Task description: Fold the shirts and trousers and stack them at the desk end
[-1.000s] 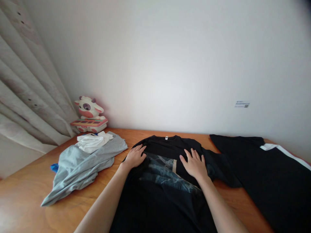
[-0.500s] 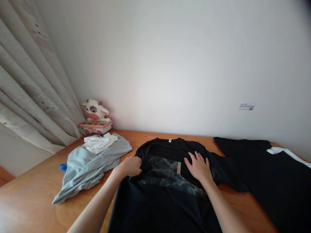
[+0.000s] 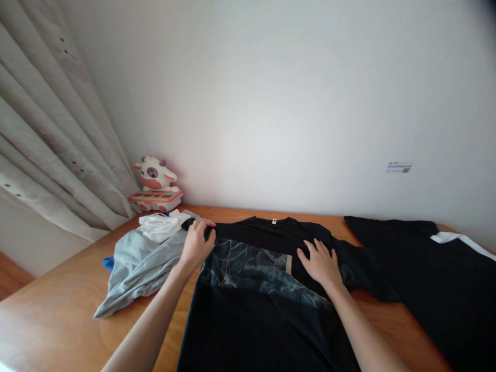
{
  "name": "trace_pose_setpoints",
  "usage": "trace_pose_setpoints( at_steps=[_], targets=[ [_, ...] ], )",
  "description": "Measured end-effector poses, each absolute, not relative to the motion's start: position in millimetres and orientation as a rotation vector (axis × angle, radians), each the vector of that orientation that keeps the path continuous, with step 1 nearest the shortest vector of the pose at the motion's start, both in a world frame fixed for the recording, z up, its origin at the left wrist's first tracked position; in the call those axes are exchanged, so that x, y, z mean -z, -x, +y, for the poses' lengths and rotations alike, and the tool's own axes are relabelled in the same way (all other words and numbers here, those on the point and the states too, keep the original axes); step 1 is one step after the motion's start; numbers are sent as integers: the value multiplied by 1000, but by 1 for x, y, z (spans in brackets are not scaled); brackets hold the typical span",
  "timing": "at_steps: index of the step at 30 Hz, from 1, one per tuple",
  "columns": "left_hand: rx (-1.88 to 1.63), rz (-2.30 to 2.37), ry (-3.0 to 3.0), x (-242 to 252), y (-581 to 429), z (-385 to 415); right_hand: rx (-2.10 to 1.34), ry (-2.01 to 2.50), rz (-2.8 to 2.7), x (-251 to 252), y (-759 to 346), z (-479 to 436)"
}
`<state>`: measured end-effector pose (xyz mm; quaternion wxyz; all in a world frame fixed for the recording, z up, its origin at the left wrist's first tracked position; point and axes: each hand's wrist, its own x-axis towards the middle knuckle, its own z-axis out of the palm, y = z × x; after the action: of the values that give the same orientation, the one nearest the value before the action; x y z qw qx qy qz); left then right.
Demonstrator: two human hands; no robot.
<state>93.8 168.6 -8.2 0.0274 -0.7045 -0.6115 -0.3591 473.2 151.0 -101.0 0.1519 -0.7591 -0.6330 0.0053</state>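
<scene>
A black T-shirt (image 3: 248, 320) with a dark marbled band across its chest lies spread on the wooden table, collar toward the wall. My left hand (image 3: 198, 240) pinches a bit of its black fabric near the left shoulder, holding it raised beside the grey clothes. On the right side of the chest, my right hand (image 3: 320, 262) rests flat with fingers spread, next to the short beige strip at the band's end. The shirt's right sleeve stretches out past that hand.
Left of the shirt lies a heap of grey cloth (image 3: 143, 271) with a white cloth (image 3: 159, 227) on top. A cow toy with a keyboard (image 3: 155, 186) stands in the corner by the curtain (image 3: 50, 134). Another black garment (image 3: 434, 279) with a white stripe covers the table's right side.
My left hand has moved up and away, drawing the shirt's left side outward, so the marbled band shows wider and flatter. My right hand stays on the chest. The view has shifted slightly.
</scene>
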Motion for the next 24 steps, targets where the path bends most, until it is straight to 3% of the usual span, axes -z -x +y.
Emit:
trace_pose_setpoints(
  at_steps=[6, 14, 18, 24],
  targets=[
    [666, -1875, 2611, 57, -152, 126, 67, 1999, -1736, 85, -477, 145],
    [604, -1749, 2693, 56, -150, 126, -65, 1692, -1913, 53, -489, 90],
    [501, -1664, 2613, 47, -151, 124, -183, 1842, -1886, 48, -521, 38],
    [115, -2282, 2313, 28, -111, 105, -568, 2061, -1698, 56, -572, 6]
  ],
)
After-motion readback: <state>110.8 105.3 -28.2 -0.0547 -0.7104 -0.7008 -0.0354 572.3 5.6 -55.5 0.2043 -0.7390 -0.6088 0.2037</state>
